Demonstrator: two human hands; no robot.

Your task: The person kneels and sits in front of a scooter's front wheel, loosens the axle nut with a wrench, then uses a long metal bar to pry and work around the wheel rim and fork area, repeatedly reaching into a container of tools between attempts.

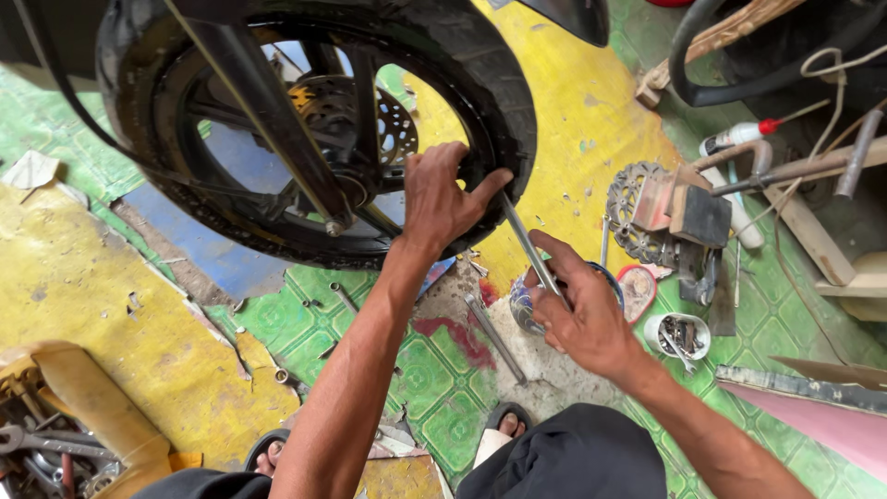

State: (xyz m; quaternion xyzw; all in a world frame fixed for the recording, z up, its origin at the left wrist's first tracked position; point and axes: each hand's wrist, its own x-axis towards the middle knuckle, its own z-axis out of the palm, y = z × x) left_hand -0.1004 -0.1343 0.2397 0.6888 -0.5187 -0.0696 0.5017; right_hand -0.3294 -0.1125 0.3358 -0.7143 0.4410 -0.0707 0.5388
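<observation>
A black motorcycle wheel (480, 83) with a black rim and a drilled brake disc (365, 115) stands upright in front of me. My left hand (443, 199) presses on the tyre's lower right edge, fingers on the rim and thumb spread. My right hand (577, 310) grips a thin metal tyre lever (528, 245) whose tip reaches up to the tyre bead beside my left thumb. The lever's lower end is hidden in my fist.
A second metal bar (494, 337) lies on the green patterned floor (425, 379). A small bowl (519, 305), a cup of metal parts (679, 334), a loose brake disc (633, 212), wood blocks (698, 217) and a white bottle (739, 137) sit right. Tools (37, 444) lie bottom left.
</observation>
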